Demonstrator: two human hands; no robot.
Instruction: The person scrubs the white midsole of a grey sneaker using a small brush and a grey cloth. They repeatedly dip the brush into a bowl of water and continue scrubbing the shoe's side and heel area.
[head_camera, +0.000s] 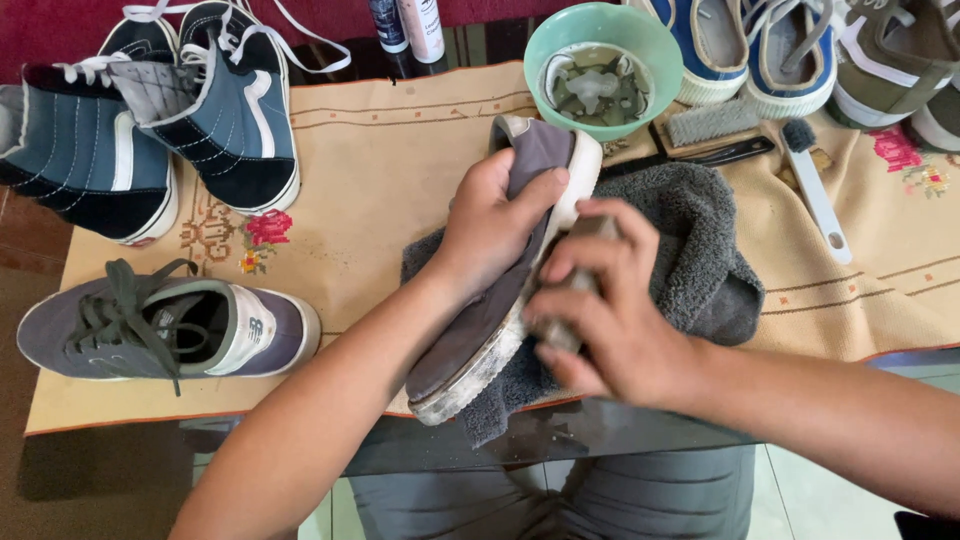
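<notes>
My left hand grips a purple-grey sneaker turned on its side, its dirty white sole edge facing right. My right hand is closed around a small wooden-backed brush pressed against that sole edge. The shoe rests over a crumpled dark grey towel on a tan embroidered cloth.
A matching purple-grey sneaker lies at the left. Two blue high-top shoes stand at the back left. A green bowl of water, a scrub brush, a white-handled brush, two bottles and more sneakers line the back.
</notes>
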